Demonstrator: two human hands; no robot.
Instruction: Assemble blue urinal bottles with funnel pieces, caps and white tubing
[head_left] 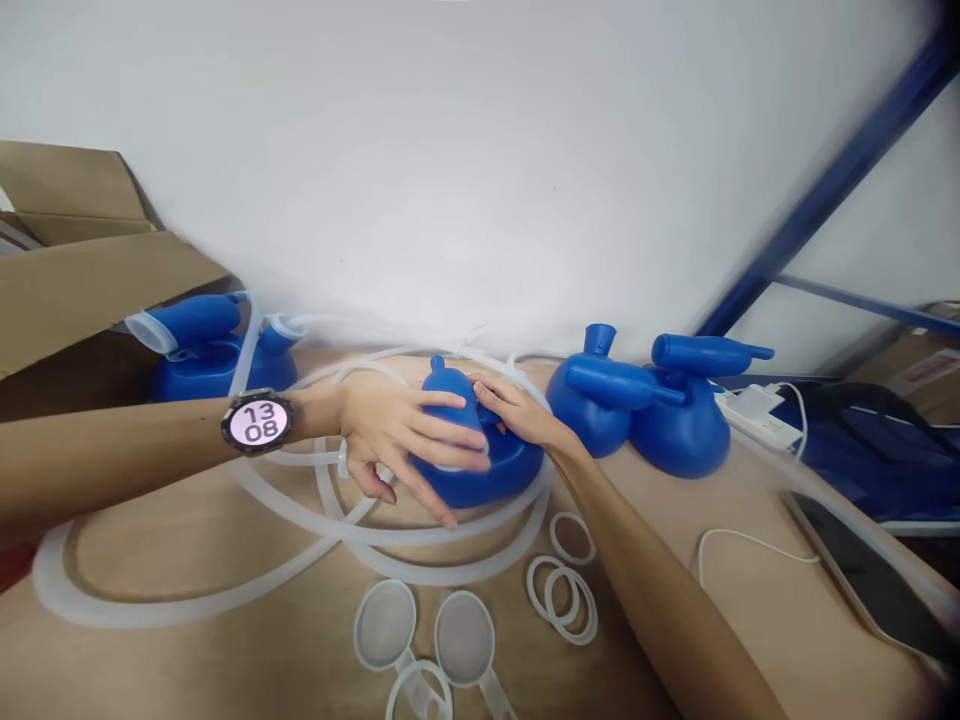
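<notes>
A blue plastic urinal bottle (502, 470) sits on the table with its rounded neck part (448, 382) pointing up toward the wall. My left hand (409, 430), with a watch on the wrist, has its fingers spread in front of the bottle; whether they touch it I cannot tell. My right hand (514, 405) reaches to the bottle's far side, fingers curled round its upper part, the tips partly hidden. Coils of translucent white tubing (450, 572) lie around the bottle. Nearer to me are two round white lids with straps (465, 637) and several white rings (572, 538).
Two blue bottles (679, 430) stand at the right, beside a white power strip (757, 420). A phone or tablet (862, 570) lies by the right edge with a white cable. On the left, another blue bottle (199, 370) with tubing stands by an open cardboard box (97, 270). A wall (450, 180) rises behind.
</notes>
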